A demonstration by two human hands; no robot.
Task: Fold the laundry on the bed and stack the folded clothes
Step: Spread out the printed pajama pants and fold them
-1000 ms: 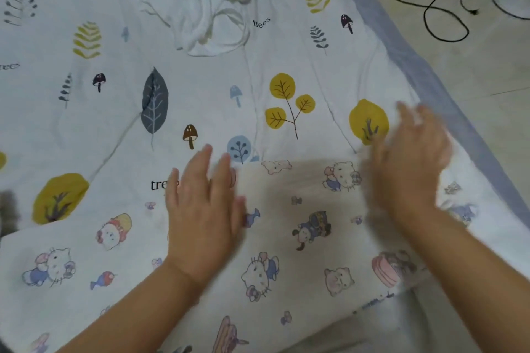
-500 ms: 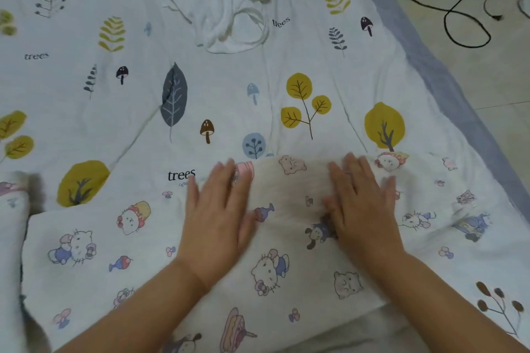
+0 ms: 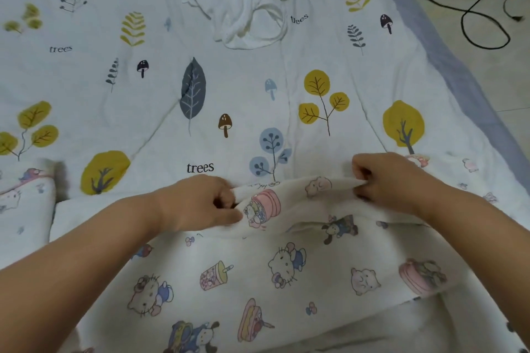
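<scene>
Pinching the far edge of the white cartoon-printed cloth [image 3: 286, 272] spread across the leaf-patterned bedsheet [image 3: 229, 100], the left hand [image 3: 200, 206] and right hand [image 3: 393, 180] look mid-fold; a crumpled white garment [image 3: 243, 3] farther up awaits folding, and no finished stack is identifiable.

Body in view: two forearms and two hands, nothing else of the person. Left hand [image 3: 198, 203] at about 9 o'clock of centre, forearm entering from the 8 o'clock corner. Right hand [image 3: 393, 180] at about 3 o'clock, forearm entering from the 4 o'clock edge. Both arms bare up to the frame border, no sleeve or cuff visible. No watch, bracelet or glove on either wrist or hand. Rings: cannot tell, fingers too small and partly hidden. Nails unreadable at this resolution.
</scene>
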